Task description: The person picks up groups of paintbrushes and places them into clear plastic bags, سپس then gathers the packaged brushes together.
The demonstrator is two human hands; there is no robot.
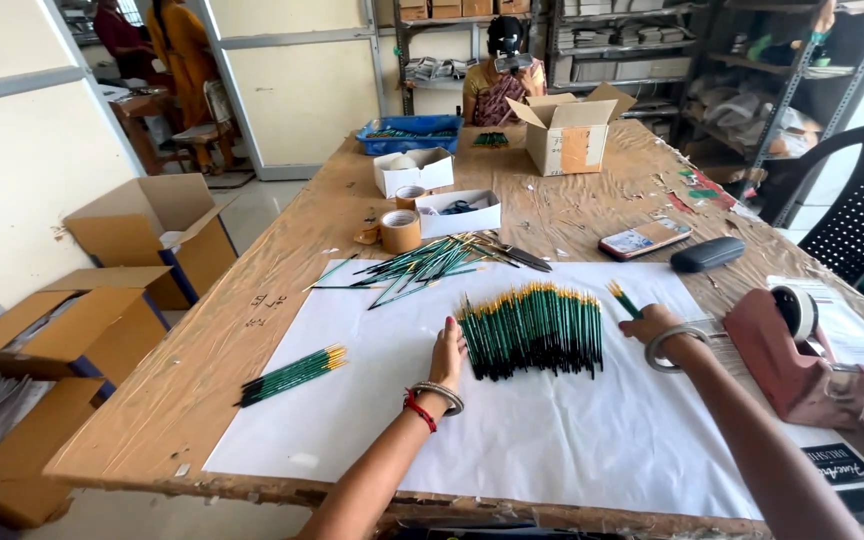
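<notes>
A flat row of several green-handled paint brushes [532,330] lies on a large white paper sheet [552,440] on the wooden table [202,350]. My left hand [448,352] rests flat against the row's left edge, fingers straight. My right hand [649,322] is at the row's right edge and holds one green brush [623,298] that points up and away. A small bundle of green brushes [292,374] lies to the left on the paper. A loose pile of brushes [432,265] lies at the paper's far edge.
A pink tape dispenser [792,350] stands at the right, with a phone [644,238] and a dark case [707,254] beyond. Tape rolls [400,230], white boxes [458,212], a blue tray [410,133] and an open carton [570,130] sit further back. A person sits at the far end. Cartons stand on the floor at left.
</notes>
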